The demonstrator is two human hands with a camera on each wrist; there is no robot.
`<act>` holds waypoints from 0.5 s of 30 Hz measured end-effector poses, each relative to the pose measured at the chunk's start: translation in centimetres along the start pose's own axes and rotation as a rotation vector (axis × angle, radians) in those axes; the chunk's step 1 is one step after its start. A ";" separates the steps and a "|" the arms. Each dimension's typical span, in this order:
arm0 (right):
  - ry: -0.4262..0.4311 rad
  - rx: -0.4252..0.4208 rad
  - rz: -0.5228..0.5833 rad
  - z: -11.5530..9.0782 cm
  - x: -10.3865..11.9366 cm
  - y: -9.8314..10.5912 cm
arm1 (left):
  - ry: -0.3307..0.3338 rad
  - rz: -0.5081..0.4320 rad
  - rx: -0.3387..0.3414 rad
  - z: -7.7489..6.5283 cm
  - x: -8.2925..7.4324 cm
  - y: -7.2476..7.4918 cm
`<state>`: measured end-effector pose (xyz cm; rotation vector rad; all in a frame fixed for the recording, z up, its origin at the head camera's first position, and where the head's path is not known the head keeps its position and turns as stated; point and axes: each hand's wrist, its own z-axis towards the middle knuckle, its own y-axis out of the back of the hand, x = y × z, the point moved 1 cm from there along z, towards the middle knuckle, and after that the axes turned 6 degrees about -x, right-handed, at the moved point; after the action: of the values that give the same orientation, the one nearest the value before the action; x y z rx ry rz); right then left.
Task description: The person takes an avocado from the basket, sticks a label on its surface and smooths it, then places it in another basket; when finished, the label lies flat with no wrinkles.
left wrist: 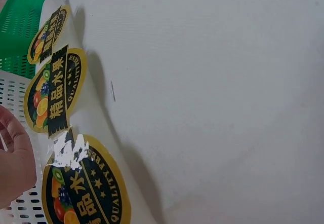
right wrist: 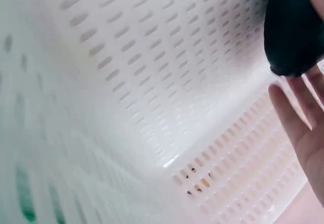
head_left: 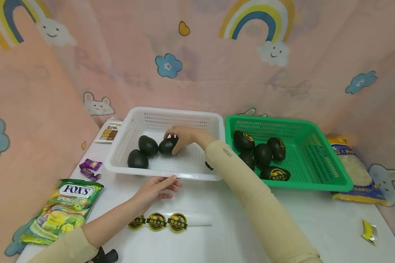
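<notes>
Inside the white basket [head_left: 197, 176], my right hand [head_left: 184, 136] grips a dark avocado [head_left: 166, 146], fingers and thumb curled round it. The right wrist view shows the same avocado [right wrist: 291, 31] between thumb and fingers. Two more avocados, one behind [head_left: 148, 145] and one in front [head_left: 138, 159], lie to its left. Part of another dark thing shows by the right sleeve, mostly hidden. My left hand [head_left: 156, 190] holds nothing, its fingers loosely bent at the front rim; whether it touches the rim I cannot tell. Below it lies a roll of round fruit stickers [head_left: 156, 221].
A green basket [head_left: 307, 157] on the right holds several avocados, some with gold-and-black stickers [head_left: 278, 174]. A green candy bag [head_left: 66, 208] and purple-wrapped sweets [head_left: 90, 164] lie at left. A yellow-blue bag [head_left: 352, 164] and a small yellow packet [head_left: 369, 232] lie at right.
</notes>
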<state>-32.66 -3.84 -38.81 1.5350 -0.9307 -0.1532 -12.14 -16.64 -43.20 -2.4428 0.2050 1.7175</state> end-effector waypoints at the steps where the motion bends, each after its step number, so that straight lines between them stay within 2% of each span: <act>1: 0.001 0.021 0.026 -0.2 0.2 -0.1 | -0.002 0.001 0.002 0.0 0.0 0.0; 5: 0.021 0.095 0.068 -1.3 1.0 0.3 | -0.011 0.012 0.010 -0.1 0.1 0.0; 9: 0.050 0.097 0.078 -3.6 2.3 2.4 | -0.018 0.025 0.019 -0.1 0.2 0.1; 12: 0.092 0.067 0.114 -6.9 3.0 4.5 | -0.021 0.030 0.024 -0.1 0.2 0.3; 15: 0.152 0.023 0.168 -11.2 3.3 5.7 | -0.026 0.031 0.024 -0.1 0.2 0.5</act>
<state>-26.44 3.36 -29.94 1.4610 -0.9370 0.0937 -12.12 -17.16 -43.40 -2.4116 0.2602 1.7481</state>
